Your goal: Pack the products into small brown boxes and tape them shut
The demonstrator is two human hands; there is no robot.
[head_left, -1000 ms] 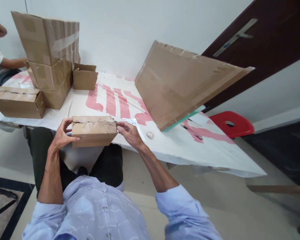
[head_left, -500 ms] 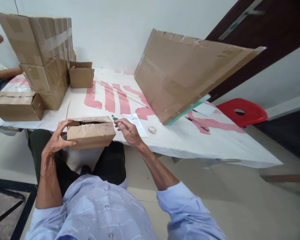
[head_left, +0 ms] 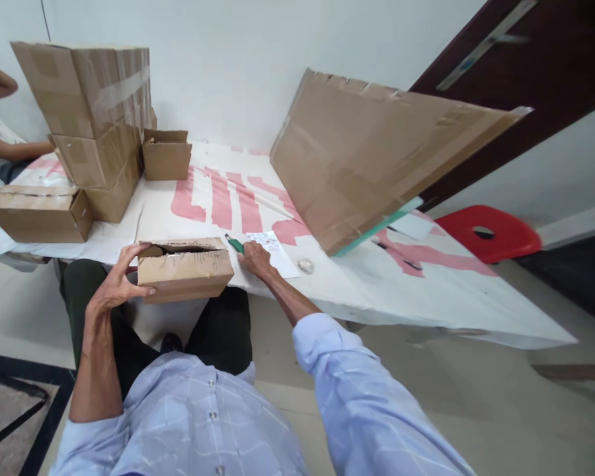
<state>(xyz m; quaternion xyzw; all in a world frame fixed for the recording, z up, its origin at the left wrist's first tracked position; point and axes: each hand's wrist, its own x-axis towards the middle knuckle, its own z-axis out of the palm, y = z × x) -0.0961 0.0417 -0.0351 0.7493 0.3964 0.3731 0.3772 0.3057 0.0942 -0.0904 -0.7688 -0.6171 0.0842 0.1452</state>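
Paper (head_left: 280,258) lies on the table (head_left: 377,287), right of the box (head_left: 186,277).

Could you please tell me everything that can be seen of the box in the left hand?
The box is plain brown, apparently cardboard, and oblong. A ragged slit runs along its top, gaping darkly towards the left; small dark marks show on top near the right. The left hand grips its left end. It sits roughly level at the table's near edge; its contents cannot be made out.

The right hand (head_left: 256,258) is drawing away from the box (head_left: 186,274) with the green tool (head_left: 235,244), lowering toward the tabletop (head_left: 367,287) by the paper (head_left: 283,259), while the box's top slit (head_left: 191,249) is gaping wider.
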